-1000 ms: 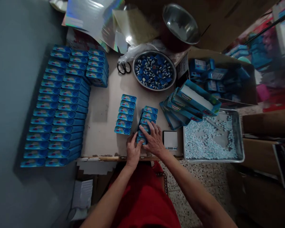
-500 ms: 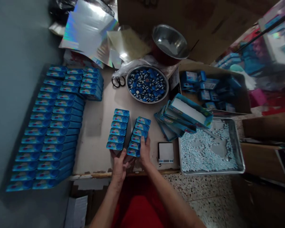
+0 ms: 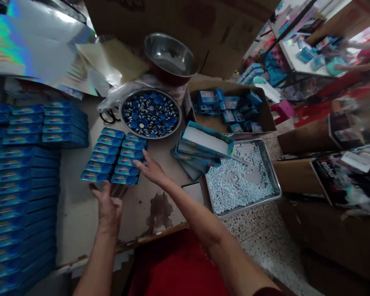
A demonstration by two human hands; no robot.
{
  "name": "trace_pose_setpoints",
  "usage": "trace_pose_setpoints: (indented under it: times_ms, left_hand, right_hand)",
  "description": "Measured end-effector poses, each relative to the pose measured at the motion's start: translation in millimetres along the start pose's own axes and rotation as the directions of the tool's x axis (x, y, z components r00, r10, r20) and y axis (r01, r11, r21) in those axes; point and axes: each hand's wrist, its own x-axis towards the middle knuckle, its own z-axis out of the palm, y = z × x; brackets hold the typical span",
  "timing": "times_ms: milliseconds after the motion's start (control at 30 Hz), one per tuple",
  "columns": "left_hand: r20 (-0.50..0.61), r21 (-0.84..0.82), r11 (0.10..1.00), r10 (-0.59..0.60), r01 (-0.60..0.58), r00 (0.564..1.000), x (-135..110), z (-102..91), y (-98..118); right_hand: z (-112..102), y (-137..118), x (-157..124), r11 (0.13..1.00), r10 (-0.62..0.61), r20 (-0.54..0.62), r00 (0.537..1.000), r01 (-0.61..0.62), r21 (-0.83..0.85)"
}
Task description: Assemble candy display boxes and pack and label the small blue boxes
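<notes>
Two rows of small blue packets (image 3: 114, 158) lie side by side in the middle of the worn tabletop (image 3: 80, 213). My left hand (image 3: 107, 203) sits just below their near end, fingers apart and holding nothing. My right hand (image 3: 150, 167) reaches flat and open along the right side of the right-hand row, fingertips beside the packets. A round metal dish of blue and silver caps (image 3: 150, 113) stands just beyond the rows.
Long rows of blue packets (image 3: 21, 172) fill the left. Open blue boxes (image 3: 203, 146) lean on a metal tray of pale tablets (image 3: 240, 179). A steel bowl (image 3: 169, 55), scissors (image 3: 106, 116), holographic sheets (image 3: 33, 45) and a carton of blue boxes (image 3: 228, 107) lie behind.
The two packet rows now lie pushed together. Both hands have let go and opened, the left drawing back, the right sliding along the right side. The view swung right.
</notes>
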Motion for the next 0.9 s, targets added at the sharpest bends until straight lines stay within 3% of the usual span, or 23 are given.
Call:
trace_pose_setpoints:
  times_ms: [67,100,133,167,200,267,300,367,433,500,600,700,767,833,900]
  left_hand:
    - [-0.144,0.237,0.968,0.113,-0.077,0.983,-28.4,13.0,-6.9]
    - [-0.137,0.38,0.912,0.22,-0.154,0.966,-43.9,25.6,-9.7]
    - [-0.038,0.498,0.823,0.335,-0.273,0.942,-57.6,42.7,-11.1]
    - [0.16,0.556,0.713,0.413,-0.427,0.897,-67.7,63.7,-11.0]
    - [0.38,0.55,0.593,0.449,-0.588,0.809,-72.9,87.7,-9.2]
    - [0.629,0.471,0.394,0.477,-0.789,0.614,-66.4,138.4,-1.9]
    - [0.692,0.445,0.329,0.464,-0.833,0.553,-56.1,161.9,2.5]
    - [0.817,0.409,0.24,0.334,-0.88,0.47,-29.0,198.9,9.9]
    - [0.892,0.383,0.199,0.174,-0.902,0.417,-4.9,218.5,14.1]
    - [0.914,0.367,0.208,0.103,-0.907,0.394,6.8,221.9,15.4]
    - [0.914,0.353,0.261,0.108,-0.899,0.39,1.7,211.2,13.9]
    - [0.9,0.393,0.253,0.089,-0.884,0.426,-9.9,202.3,11.4]
    - [0.897,0.413,0.223,0.065,-0.883,0.437,-13.0,202.4,11.6]
    - [0.889,0.422,0.2,0.098,-0.884,0.447,-13.3,207.5,14.6]
    - [0.858,0.43,0.222,0.203,-0.875,0.472,-14.5,215.3,21.0]
  right_hand:
    - [-54.4,29.3,-23.1,0.987,-0.077,-0.013,0.997,0.078,0.138]
    - [-81.5,47.7,-37.1,0.987,-0.074,-0.061,0.995,0.081,0.135]
    - [-106.3,68.0,-50.7,0.996,-0.002,-0.141,0.99,0.015,0.088]
    - [-127.5,89.4,-62.5,0.997,0.076,-0.211,0.975,-0.07,0.032]
    - [-143.9,110.7,-71.8,0.991,0.122,-0.255,0.959,-0.131,-0.017]
    - [-161.9,149.5,-81.3,0.976,0.159,-0.28,0.947,-0.194,-0.102]
    - [-164.4,165.4,-82.1,0.972,0.154,-0.259,0.953,-0.194,-0.135]
    - [-161.6,188.6,-78.6,0.974,0.116,-0.17,0.979,-0.145,-0.171]
    - [-155.7,201.6,-72.8,0.983,0.073,-0.1,0.992,-0.089,-0.16]
    - [-151.9,208.1,-69.5,0.993,0.052,-0.119,0.992,-0.064,-0.099]
    - [-151.7,212.9,-72.9,0.995,0.095,-0.311,0.946,-0.082,0.053]
    - [-153.8,213.9,-82.2,0.972,0.208,-0.479,0.853,-0.125,0.201]
    - [-155.7,209.9,-87.8,0.937,0.318,-0.518,0.794,-0.178,0.302]
    - [-159.3,200.4,-92.7,0.865,0.45,-0.523,0.724,-0.207,0.458]
    - [-165.8,186.3,-99.5,0.74,0.586,-0.511,0.628,-0.159,0.654]
